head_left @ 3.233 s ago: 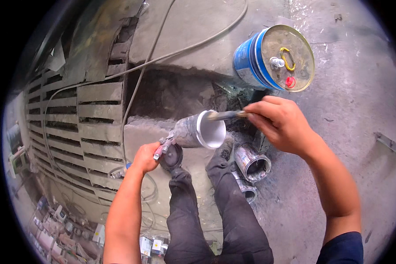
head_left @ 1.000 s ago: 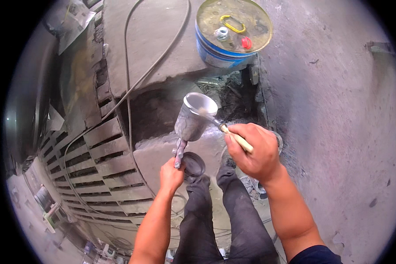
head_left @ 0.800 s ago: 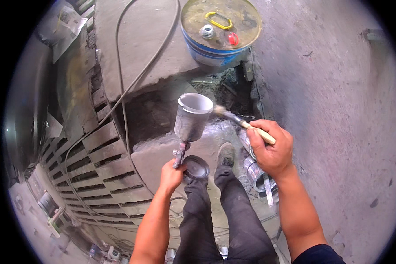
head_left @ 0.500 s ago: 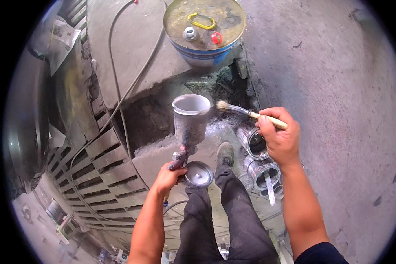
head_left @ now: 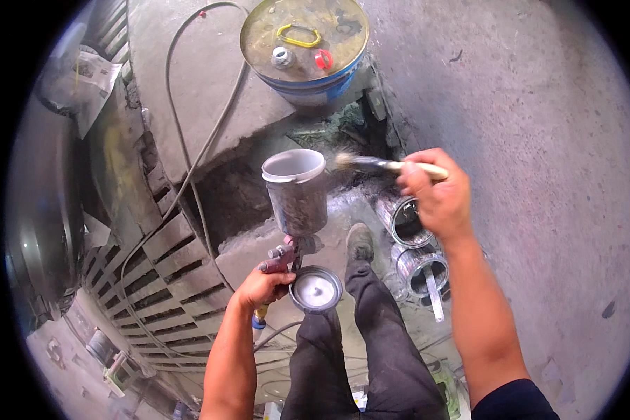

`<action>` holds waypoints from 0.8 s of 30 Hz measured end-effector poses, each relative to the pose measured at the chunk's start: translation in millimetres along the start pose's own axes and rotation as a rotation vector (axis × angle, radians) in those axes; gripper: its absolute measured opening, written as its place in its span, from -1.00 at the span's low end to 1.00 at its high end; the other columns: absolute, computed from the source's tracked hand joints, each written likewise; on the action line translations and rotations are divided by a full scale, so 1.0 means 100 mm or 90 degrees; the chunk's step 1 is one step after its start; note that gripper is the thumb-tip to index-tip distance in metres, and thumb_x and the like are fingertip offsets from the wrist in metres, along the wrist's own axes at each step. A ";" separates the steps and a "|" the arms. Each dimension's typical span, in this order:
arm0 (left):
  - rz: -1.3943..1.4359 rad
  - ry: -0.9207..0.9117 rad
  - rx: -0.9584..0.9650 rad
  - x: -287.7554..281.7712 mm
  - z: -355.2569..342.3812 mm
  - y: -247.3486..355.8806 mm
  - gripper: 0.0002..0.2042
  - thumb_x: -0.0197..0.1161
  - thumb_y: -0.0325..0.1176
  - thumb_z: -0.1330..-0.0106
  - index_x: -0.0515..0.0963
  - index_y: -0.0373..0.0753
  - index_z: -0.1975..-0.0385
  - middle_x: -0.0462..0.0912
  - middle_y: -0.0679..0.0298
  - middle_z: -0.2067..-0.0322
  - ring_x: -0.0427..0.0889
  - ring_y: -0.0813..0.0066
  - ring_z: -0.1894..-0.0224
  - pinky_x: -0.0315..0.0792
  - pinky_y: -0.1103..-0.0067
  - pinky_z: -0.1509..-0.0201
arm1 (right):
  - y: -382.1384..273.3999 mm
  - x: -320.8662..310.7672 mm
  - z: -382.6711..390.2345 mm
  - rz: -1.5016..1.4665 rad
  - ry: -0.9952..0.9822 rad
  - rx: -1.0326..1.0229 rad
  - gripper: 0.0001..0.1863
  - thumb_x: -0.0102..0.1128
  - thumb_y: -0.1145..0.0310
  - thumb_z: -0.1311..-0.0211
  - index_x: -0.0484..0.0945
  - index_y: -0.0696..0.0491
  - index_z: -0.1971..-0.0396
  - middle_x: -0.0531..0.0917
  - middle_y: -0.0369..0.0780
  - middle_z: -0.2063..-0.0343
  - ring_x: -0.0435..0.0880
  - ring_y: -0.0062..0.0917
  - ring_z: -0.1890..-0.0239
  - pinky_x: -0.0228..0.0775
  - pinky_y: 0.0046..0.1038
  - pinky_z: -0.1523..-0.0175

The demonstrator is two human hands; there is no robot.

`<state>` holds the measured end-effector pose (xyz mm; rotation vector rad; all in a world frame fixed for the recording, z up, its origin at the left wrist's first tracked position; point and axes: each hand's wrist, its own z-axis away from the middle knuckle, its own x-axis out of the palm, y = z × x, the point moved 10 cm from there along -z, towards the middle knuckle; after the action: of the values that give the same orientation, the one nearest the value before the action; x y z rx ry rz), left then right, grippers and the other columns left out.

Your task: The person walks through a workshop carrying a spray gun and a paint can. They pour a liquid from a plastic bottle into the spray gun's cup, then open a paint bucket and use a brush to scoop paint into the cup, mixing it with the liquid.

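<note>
My left hand is closed round the handle of a spray gun, whose grey cup stands upright and uncovered above it. The same hand also keeps hold of a round grey lid, its inside facing up, below the gun. In my right hand the pale wooden handle of a paint brush is gripped between fingers and thumb. The bristles, blurred by motion, point left toward the cup's rim and are apart from it.
A blue metal drum stands beyond a broken pit in the floor. Open paint cans sit to the right, one with a flat stick in it. A hose runs across slatted boards at left.
My right hand has risen slightly, and the brush now lies more level, its bristles nearer the cup. The view has shifted a little. My left hand still holds the gun and lid.
</note>
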<state>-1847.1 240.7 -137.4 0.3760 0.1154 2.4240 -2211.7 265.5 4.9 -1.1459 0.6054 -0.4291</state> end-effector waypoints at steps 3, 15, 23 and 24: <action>0.006 0.005 0.026 -0.13 0.00 -0.07 -0.87 0.34 -0.43 -0.17 0.52 -0.22 0.54 0.46 0.38 0.65 0.38 0.59 0.65 0.16 0.61 0.60 | -0.09 -0.04 0.12 -0.152 0.002 0.027 -0.83 0.24 0.33 -0.27 0.57 0.13 0.30 0.64 -0.29 0.49 0.55 -0.72 0.48 0.41 -0.63 0.36; -0.240 0.082 0.093 -0.24 0.06 0.14 -0.90 0.30 -0.42 -0.12 0.52 -0.27 0.50 0.52 0.35 0.58 0.45 0.58 0.54 0.31 0.58 0.46 | -0.53 -0.15 0.09 0.010 -0.044 0.023 -0.84 0.25 0.37 -0.26 0.59 0.14 0.27 0.64 -0.31 0.44 0.57 -0.73 0.43 0.41 -0.63 0.39; -0.489 0.144 0.172 -0.42 -0.10 0.14 -0.83 0.28 -0.38 -0.04 0.55 -0.34 0.43 0.59 0.14 0.57 0.57 0.35 0.44 0.43 0.39 0.27 | -1.21 0.94 0.56 0.438 -0.465 -0.374 -0.81 0.30 0.49 -0.02 0.57 0.12 0.31 0.63 -0.15 0.49 0.64 -0.30 0.47 0.49 -0.35 0.38; -0.521 0.133 0.173 -0.37 -0.10 0.16 -0.82 0.27 -0.36 -0.04 0.56 -0.34 0.42 0.61 0.09 0.54 0.59 0.26 0.42 0.44 0.36 0.25 | -1.19 1.05 0.60 0.462 -0.497 -0.394 -0.81 0.29 0.49 -0.02 0.57 0.11 0.31 0.62 -0.14 0.50 0.63 -0.25 0.47 0.49 -0.32 0.38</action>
<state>-1832.8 205.4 -152.6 0.1426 0.5757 1.6265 -2094.7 201.7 109.6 -1.4421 0.4141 0.8572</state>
